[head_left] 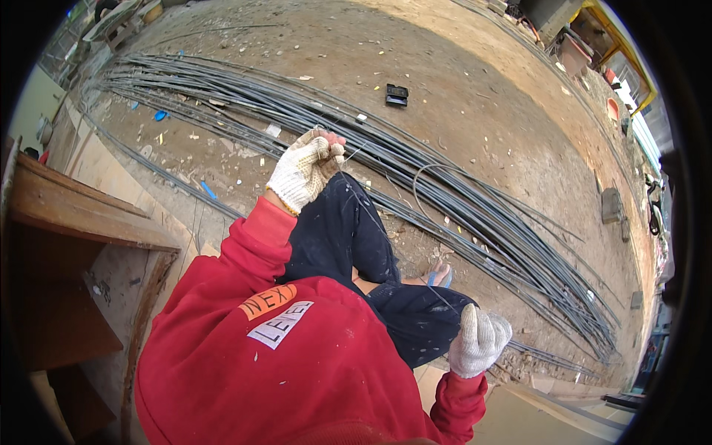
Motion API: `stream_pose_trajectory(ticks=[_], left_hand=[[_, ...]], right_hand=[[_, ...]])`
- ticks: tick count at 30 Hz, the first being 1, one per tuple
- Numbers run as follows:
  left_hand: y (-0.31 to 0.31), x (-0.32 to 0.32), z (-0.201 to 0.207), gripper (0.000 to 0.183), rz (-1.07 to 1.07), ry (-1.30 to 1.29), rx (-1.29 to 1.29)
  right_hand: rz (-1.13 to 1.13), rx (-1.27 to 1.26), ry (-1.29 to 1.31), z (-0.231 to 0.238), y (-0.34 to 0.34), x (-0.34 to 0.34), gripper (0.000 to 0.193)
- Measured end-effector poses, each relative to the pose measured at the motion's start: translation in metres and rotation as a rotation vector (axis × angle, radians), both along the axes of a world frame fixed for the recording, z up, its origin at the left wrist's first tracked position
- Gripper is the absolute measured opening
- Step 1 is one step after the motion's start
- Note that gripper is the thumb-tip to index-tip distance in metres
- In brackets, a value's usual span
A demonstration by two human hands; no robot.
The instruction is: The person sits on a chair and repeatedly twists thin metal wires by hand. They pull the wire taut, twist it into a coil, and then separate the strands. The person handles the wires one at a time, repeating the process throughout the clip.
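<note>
Flat, even daylight fills the scene — bright but soft, with no hard shadows on the dirt ground [475, 96]. The wooden shelf [81, 222] at the left shades the recess beneath it. The upper right rim is washed out and pale. Fisheye distortion is strong: the steel rods [445, 193] bow in a long arc, and a black vignette rings the corners. The centre is sharp — the knit of the gloves reads clearly — while detail smears toward the rim.
</note>
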State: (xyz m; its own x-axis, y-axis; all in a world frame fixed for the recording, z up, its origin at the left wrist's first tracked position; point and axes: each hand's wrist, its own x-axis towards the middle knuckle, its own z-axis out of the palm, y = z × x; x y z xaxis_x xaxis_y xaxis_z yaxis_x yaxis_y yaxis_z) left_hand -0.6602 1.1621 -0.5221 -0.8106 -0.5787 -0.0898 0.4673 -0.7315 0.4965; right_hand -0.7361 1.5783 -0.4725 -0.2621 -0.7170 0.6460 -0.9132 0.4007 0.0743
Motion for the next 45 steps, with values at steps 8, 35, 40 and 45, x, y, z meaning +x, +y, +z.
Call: stream_pose_trajectory(ticks=[8, 35, 40, 45], left_hand=[[0.007, -0.01, 0.002, 0.083, -0.188, 0.36, -0.019], [-0.029, -0.024, 0.004, 0.044, 0.097, 0.134, -0.006], [-0.031, 0.009, -0.029, 0.051, 0.282, -0.377, -1.028], [-0.032, 0.043, -0.064, 0.044, 0.272, -0.919, -1.726]], right_hand=[[-0.311, -0.045, -0.338, -0.012, -0.007, -0.002, 0.05], [0.011, 0.252, -0.659, 0.08, -0.008, -0.009, 0.029], [-0.014, 0.4, -0.43, 0.041, -0.002, -0.013, 0.033], [-0.049, 0.533, -0.494, 0.0, -0.003, -0.001, 0.028]])
